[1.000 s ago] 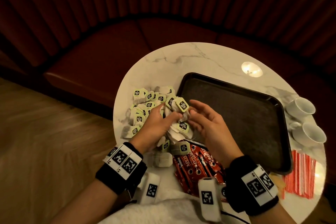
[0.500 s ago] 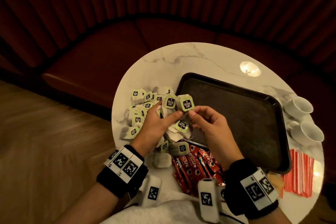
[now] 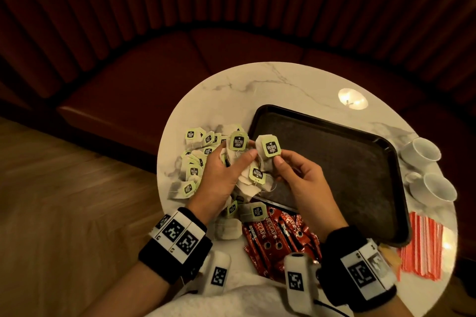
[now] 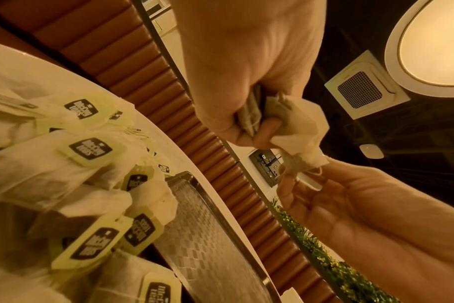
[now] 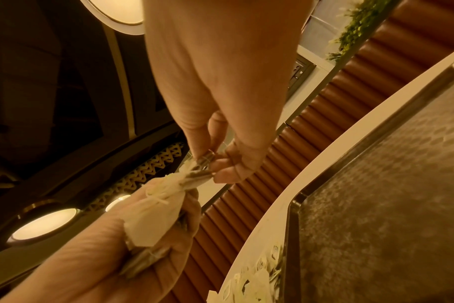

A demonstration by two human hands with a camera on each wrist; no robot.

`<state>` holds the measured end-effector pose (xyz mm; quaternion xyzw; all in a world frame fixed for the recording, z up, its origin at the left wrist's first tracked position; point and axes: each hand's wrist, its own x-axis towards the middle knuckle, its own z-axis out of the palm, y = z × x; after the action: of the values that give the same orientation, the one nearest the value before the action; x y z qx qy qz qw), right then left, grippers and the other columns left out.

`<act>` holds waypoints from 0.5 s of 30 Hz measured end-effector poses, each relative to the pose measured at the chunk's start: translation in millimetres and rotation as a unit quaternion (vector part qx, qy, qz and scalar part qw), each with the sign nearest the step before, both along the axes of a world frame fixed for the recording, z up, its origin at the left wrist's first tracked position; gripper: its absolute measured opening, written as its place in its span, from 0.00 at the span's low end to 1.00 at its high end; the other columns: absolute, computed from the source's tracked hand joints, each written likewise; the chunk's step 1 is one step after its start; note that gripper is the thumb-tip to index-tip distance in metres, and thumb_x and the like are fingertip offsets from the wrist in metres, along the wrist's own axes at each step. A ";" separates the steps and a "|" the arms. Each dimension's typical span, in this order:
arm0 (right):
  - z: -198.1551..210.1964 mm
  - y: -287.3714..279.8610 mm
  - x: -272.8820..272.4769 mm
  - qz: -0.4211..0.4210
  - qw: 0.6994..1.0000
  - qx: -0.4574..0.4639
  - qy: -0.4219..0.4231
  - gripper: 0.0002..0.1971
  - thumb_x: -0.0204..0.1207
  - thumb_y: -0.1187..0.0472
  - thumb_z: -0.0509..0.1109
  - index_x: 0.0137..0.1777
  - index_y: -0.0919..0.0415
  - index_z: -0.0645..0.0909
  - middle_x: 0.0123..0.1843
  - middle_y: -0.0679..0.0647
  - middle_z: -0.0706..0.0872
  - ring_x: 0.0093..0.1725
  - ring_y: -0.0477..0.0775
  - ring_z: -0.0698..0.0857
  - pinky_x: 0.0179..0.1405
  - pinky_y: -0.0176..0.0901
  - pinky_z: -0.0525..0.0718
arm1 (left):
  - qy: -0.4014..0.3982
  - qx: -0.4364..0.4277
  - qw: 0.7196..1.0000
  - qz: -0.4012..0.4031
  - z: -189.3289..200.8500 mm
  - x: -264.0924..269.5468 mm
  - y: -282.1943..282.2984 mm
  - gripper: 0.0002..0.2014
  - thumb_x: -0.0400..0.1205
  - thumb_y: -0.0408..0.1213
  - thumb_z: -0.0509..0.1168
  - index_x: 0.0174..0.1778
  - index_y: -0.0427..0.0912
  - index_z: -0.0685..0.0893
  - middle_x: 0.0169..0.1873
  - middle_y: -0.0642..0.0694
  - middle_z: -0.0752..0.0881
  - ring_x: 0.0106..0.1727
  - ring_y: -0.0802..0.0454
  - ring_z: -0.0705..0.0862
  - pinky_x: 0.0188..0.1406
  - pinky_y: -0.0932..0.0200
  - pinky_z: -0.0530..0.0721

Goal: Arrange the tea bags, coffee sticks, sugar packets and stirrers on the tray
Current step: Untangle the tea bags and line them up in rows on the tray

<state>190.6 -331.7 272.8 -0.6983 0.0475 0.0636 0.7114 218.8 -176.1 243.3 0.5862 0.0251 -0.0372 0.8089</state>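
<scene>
Sitting at marble tabletop (image 3: 283, 85); tray (image 3: 334, 162) bare, nothing arranged yet. Tea bags (image 3: 195, 162) heaped left of tray, coffee sticks (image 3: 278, 234) near me, stirrers (image 3: 422, 244) at right edge; sugar packets not clearly seen. My left hand (image 3: 221, 175) pinches clump of bags, right hand (image 3: 301, 177) pinches one tea bag (image 3: 270, 148) above tray's left edge, grip closed on both. All sorting remains.
</scene>
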 end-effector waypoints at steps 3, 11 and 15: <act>1.5 -3.2 1.7 0.002 0.996 -0.071 -0.050 0.11 0.83 0.62 0.67 0.61 0.54 0.86 0.54 0.53 0.89 0.52 0.45 0.87 0.54 0.37 0.85 | -0.014 -0.012 1.000 0.009 3.9 2.6 1.6 0.13 0.74 0.38 0.74 0.53 0.43 0.86 0.48 0.41 0.92 0.52 0.43 0.91 0.54 0.48 0.89; 9.5 -9.8 1.9 0.030 0.984 -0.154 -0.088 0.13 0.80 0.63 0.70 0.63 0.57 0.86 0.52 0.47 0.84 0.48 0.34 0.84 0.49 0.25 0.79 | -0.035 0.018 0.999 -0.004 6.1 12.1 3.2 0.13 0.76 0.24 0.73 0.50 0.46 0.86 0.45 0.48 0.92 0.50 0.49 0.91 0.51 0.55 0.89; 7.6 -11.4 2.6 0.032 0.986 -0.147 -0.068 0.13 0.79 0.64 0.72 0.63 0.58 0.86 0.56 0.51 0.86 0.52 0.37 0.86 0.52 0.27 0.81 | -0.025 0.000 1.000 -0.018 2.4 10.6 0.7 0.13 0.76 0.26 0.74 0.51 0.47 0.87 0.48 0.44 0.92 0.54 0.44 0.90 0.54 0.50 0.88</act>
<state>193.2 -343.0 280.4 -0.7993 -0.0140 0.0308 0.6000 229.4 -175.4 245.7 0.5871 -0.0056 -0.0370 0.8087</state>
